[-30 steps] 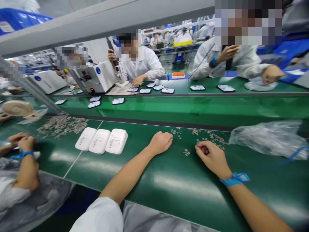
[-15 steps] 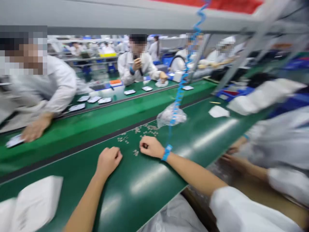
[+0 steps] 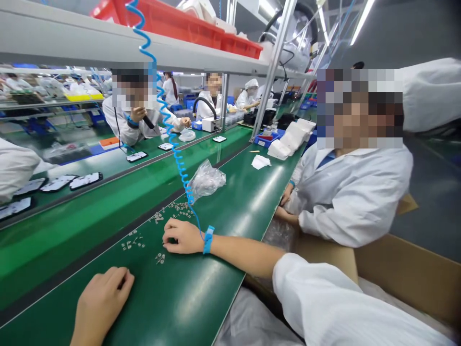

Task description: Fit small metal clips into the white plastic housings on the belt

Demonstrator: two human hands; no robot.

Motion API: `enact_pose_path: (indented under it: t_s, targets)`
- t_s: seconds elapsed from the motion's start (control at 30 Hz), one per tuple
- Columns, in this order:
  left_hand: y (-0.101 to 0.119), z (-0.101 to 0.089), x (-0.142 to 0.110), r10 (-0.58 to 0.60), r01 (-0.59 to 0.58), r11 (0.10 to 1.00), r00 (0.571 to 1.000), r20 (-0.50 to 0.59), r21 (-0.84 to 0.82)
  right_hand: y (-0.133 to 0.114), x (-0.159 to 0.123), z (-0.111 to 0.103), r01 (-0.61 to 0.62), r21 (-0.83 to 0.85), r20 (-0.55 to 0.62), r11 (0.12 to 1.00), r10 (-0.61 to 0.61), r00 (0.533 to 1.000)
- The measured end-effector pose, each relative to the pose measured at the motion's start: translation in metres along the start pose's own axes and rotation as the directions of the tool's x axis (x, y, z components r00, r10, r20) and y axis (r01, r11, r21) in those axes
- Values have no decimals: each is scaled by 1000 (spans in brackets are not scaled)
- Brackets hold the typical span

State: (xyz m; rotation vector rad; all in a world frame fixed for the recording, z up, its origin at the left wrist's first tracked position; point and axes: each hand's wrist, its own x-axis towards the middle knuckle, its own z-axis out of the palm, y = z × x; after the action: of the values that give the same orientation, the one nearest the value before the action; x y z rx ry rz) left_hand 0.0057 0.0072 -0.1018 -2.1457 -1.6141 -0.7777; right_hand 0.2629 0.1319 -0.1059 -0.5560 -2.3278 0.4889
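Observation:
My left hand (image 3: 103,300) rests on the green worktop (image 3: 201,288) at the lower left, its fingers curled in; whatever may be inside is hidden. Farther up, my right hand (image 3: 185,236) lies on the same surface with thumb and fingers bent towards each other, their tips turned away from view. A blue wrist strap (image 3: 209,239) with a coiled blue cord (image 3: 165,113) circles my right wrist. Small metallic-looking parts (image 3: 133,241) lie scattered near both hands, with another small cluster (image 3: 160,258) just below my right hand. Behind it sits a clear plastic bag (image 3: 208,180).
A co-worker (image 3: 360,192) sits at the right, hands at the worktop's edge, beside a cardboard box (image 3: 406,274). White foam sheets (image 3: 293,138) and a white piece (image 3: 260,162) lie farther along. Across the green divider, another person holds a dark object. A shelf with red bins (image 3: 180,26) hangs overhead.
The view has swung right and up, bringing the right-hand co-worker and red bins into sight. Both hands appear farther left in the picture, still curled on the worktop.

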Motion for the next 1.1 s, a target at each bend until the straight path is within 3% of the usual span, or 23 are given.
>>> enact_pose_path:
  t_s: [0.13,0.37,0.53,0.7,0.8,1.1]
  targets:
    - [2,-1,0,90,-90,994,996,-2,61,1,-2,2,1,33,-32,999,0,999]
    - [5,1,1,58,-57,997,998,-19,43,-8,-3,-5,-9,83,-47,997,13,999]
    - [21,-6,2,76,-77,997,996,-53,-4,-24,-9,-16,4,80,-25,997,-2,1000]
    - [26,-7,-3,-8,-2,995,995,98,97,-16,-12,-10,50,204,-27,978,-45,999]
    - [22,-3,-9,-29,9,992,988,152,128,-9,-12,-5,48,180,3,982,-49,999]
    - [24,-2,-8,-36,26,997,988,153,68,-14,-13,-9,35,159,2,987,-35,999]
